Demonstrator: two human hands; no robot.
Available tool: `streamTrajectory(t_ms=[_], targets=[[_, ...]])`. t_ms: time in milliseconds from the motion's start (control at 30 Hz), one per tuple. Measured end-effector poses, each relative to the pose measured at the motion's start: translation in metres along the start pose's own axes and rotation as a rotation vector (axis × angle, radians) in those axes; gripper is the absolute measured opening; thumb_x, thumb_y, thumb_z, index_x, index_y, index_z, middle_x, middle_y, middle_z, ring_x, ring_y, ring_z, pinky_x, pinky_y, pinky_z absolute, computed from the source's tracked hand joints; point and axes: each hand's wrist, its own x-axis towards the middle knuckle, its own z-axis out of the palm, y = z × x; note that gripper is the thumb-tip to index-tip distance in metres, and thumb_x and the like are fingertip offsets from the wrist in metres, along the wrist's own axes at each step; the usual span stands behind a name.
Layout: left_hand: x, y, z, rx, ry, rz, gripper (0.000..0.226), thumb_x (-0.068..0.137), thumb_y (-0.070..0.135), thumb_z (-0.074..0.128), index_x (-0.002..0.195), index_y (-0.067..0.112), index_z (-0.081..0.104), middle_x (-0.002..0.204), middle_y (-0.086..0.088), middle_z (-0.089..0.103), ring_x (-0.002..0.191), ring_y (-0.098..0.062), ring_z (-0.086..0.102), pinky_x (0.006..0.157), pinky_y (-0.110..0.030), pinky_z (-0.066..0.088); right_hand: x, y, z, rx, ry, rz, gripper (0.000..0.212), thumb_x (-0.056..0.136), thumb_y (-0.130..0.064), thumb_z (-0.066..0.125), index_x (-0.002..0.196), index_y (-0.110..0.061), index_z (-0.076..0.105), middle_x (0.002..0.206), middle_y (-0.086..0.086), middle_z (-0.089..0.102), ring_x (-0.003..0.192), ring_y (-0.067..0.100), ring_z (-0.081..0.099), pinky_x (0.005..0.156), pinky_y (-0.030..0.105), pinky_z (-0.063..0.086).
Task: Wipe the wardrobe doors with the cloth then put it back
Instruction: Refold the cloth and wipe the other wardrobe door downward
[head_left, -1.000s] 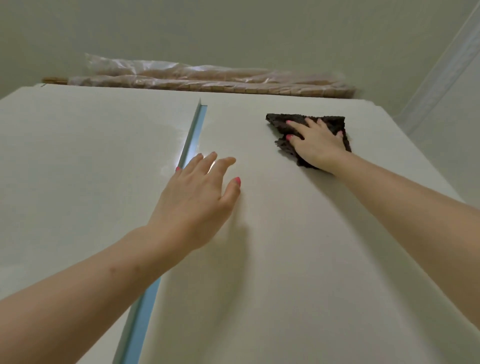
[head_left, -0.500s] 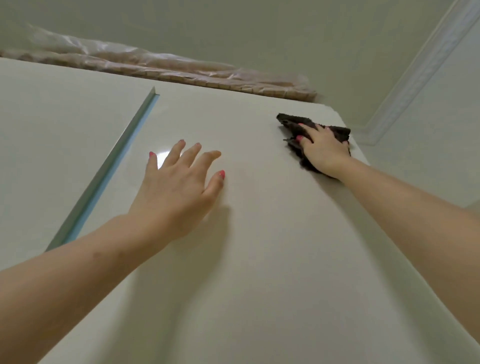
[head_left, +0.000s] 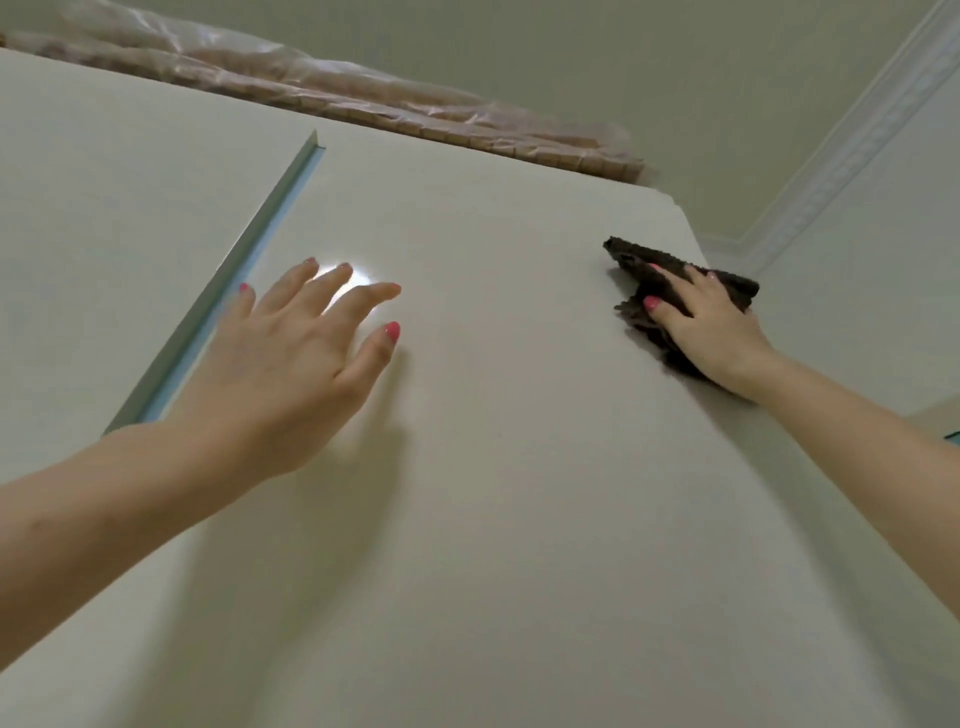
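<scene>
I look up along a tall cream wardrobe. The right door (head_left: 519, 467) fills most of the view. A dark brown cloth (head_left: 639, 260) is pressed flat against the door near its upper right edge by my right hand (head_left: 711, 332), which covers much of it. My left hand (head_left: 291, 364) rests flat on the same door with fingers spread, holding nothing, just right of the grey-blue strip (head_left: 228, 280) between the two doors. The left door (head_left: 104, 234) lies beyond that strip.
A long plastic-wrapped bundle (head_left: 363, 104) lies along the wardrobe top. The door's right edge is just beside the cloth, with a white wall (head_left: 857, 312) and ceiling moulding (head_left: 852, 135) past it. A bright light reflection shows on the door under my left fingers.
My right hand has slid the cloth to the right, from the upper middle of the door to its right edge. The view has turned right; my left hand stays flat on the door.
</scene>
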Motion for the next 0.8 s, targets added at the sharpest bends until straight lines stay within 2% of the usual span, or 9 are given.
streamTrajectory(t_ms=[100, 200, 300, 400, 500, 600, 733, 800], targets=[[-0.013, 0.005, 0.004, 0.008, -0.044, 0.036, 0.063, 0.082, 0.058, 0.006, 0.141, 0.045, 0.021, 0.156, 0.010, 0.015, 0.144, -0.009, 0.000, 0.116, -0.042, 0.004, 0.000, 0.002, 0.006, -0.006, 0.035, 0.052, 0.047, 0.102, -0.041, 0.031, 0.148, -0.040, 0.023, 0.161, -0.001, 0.009, 0.148, 0.017, -0.001, 0.117, 0.053, 0.002], [-0.022, 0.008, 0.002, -0.016, -0.068, 0.021, 0.061, 0.082, 0.057, 0.008, 0.141, 0.046, 0.018, 0.156, 0.011, 0.012, 0.144, -0.008, -0.002, 0.117, -0.042, 0.002, -0.046, -0.007, 0.010, 0.035, 0.051, 0.044, 0.046, 0.101, -0.040, 0.032, 0.146, -0.044, 0.025, 0.161, -0.004, 0.009, 0.148, 0.014, -0.001, 0.118, 0.051, -0.002], [-0.032, 0.011, -0.005, -0.064, -0.065, 0.005, 0.059, 0.083, 0.058, 0.009, 0.140, 0.048, 0.018, 0.156, 0.010, 0.012, 0.144, -0.008, -0.001, 0.117, -0.042, 0.004, -0.131, -0.013, 0.014, 0.078, 0.033, -0.102, 0.046, 0.093, -0.055, 0.028, 0.138, -0.058, 0.021, 0.159, -0.014, 0.009, 0.147, 0.006, -0.002, 0.118, 0.042, -0.005], [-0.052, 0.012, -0.015, -0.086, -0.116, 0.028, 0.058, 0.082, 0.059, 0.008, 0.140, 0.051, 0.014, 0.156, 0.013, 0.008, 0.143, -0.005, -0.004, 0.117, -0.039, 0.001, -0.188, -0.021, 0.018, 0.068, -0.071, -0.204, 0.049, 0.082, -0.063, 0.019, 0.131, -0.069, 0.015, 0.156, -0.022, 0.004, 0.144, -0.003, -0.010, 0.116, 0.037, -0.008], [-0.066, 0.013, -0.024, -0.079, -0.139, 0.058, 0.059, 0.082, 0.061, 0.006, 0.139, 0.053, 0.012, 0.156, 0.016, 0.007, 0.143, -0.002, -0.005, 0.118, -0.037, 0.000, -0.150, -0.027, 0.013, -0.011, -0.128, -0.212, 0.050, 0.088, -0.062, 0.025, 0.135, -0.066, 0.009, 0.160, -0.012, 0.000, 0.146, 0.007, -0.010, 0.116, 0.048, -0.007], [-0.070, 0.011, -0.031, -0.089, -0.150, 0.024, 0.058, 0.081, 0.062, 0.007, 0.139, 0.055, 0.010, 0.155, 0.018, 0.006, 0.142, 0.000, -0.005, 0.117, -0.033, 0.000, -0.090, -0.040, 0.016, -0.091, -0.108, -0.178, 0.049, 0.097, -0.055, 0.031, 0.142, -0.057, 0.012, 0.161, -0.005, 0.002, 0.148, 0.016, -0.006, 0.116, 0.056, -0.004], [-0.076, 0.005, -0.037, -0.086, -0.146, 0.013, 0.057, 0.082, 0.062, 0.009, 0.138, 0.055, 0.011, 0.155, 0.019, 0.007, 0.142, 0.000, -0.004, 0.116, -0.032, 0.001, -0.070, -0.064, 0.031, -0.092, -0.031, -0.041, 0.050, 0.099, -0.052, 0.027, 0.147, -0.047, 0.015, 0.161, 0.004, 0.004, 0.148, 0.023, -0.006, 0.115, 0.059, -0.005], [-0.081, 0.000, -0.037, -0.089, -0.153, 0.000, 0.056, 0.083, 0.061, 0.010, 0.138, 0.055, 0.011, 0.155, 0.019, 0.007, 0.142, 0.000, -0.003, 0.116, -0.033, 0.002, -0.095, -0.078, 0.036, -0.072, -0.030, -0.131, 0.050, 0.097, -0.056, 0.025, 0.146, -0.049, 0.017, 0.161, 0.002, 0.006, 0.148, 0.022, -0.004, 0.116, 0.057, -0.004]])
